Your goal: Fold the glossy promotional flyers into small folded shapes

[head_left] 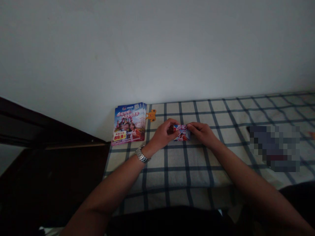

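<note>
Between my two hands is a small folded flyer (182,133), its printed blue, white and red side facing up, just over the checked cloth. My left hand (166,131), with a metal watch on its wrist, pinches the flyer's left edge between thumb and fingers. At the upper right corner my right hand (200,131) grips it with thumb and bent fingers. A stack of flyers (129,123) in similar colours lies to the left of my left hand, with "89.9" in a yellow box on the top one.
The checked cloth (157,173) covers the surface up to a pale wall (157,49). An orange bear figure (151,115) is beside the stack. At the right lies a dark flat object (268,147), partly pixelated. Dark furniture (44,121) stands at the left.
</note>
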The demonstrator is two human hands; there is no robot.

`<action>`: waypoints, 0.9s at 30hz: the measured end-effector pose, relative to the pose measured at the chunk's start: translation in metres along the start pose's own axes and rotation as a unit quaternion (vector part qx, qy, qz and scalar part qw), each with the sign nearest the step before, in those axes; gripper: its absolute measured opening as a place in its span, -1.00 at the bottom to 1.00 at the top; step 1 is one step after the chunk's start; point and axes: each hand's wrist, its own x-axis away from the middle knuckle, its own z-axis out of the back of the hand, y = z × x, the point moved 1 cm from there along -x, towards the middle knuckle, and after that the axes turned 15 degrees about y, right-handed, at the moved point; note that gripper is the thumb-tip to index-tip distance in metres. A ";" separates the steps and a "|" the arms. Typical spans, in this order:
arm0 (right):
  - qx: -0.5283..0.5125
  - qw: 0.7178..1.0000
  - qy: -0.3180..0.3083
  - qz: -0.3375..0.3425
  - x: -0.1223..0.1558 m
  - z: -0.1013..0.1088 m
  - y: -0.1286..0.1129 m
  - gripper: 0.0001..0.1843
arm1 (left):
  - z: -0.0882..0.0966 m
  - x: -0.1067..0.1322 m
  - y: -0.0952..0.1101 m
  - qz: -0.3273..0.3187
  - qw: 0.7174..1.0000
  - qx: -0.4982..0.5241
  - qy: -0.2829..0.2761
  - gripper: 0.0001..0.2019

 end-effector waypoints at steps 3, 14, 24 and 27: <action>-0.052 0.998 -0.007 -0.022 0.001 -0.004 0.002 -0.60 | -0.001 0.001 -0.003 0.004 1.000 0.016 0.003 -0.70; -0.080 0.995 0.018 -0.060 0.003 -0.008 0.006 -0.64 | -0.005 0.003 -0.001 -0.005 1.000 0.008 -0.012 -0.64; -0.072 0.995 0.033 -0.064 0.003 -0.008 0.001 -0.64 | -0.003 0.004 0.001 0.014 0.999 0.001 -0.033 -0.63; -0.082 0.994 0.027 -0.065 0.002 -0.009 -0.001 -0.63 | -0.002 0.003 0.001 0.019 0.999 0.008 -0.033 -0.64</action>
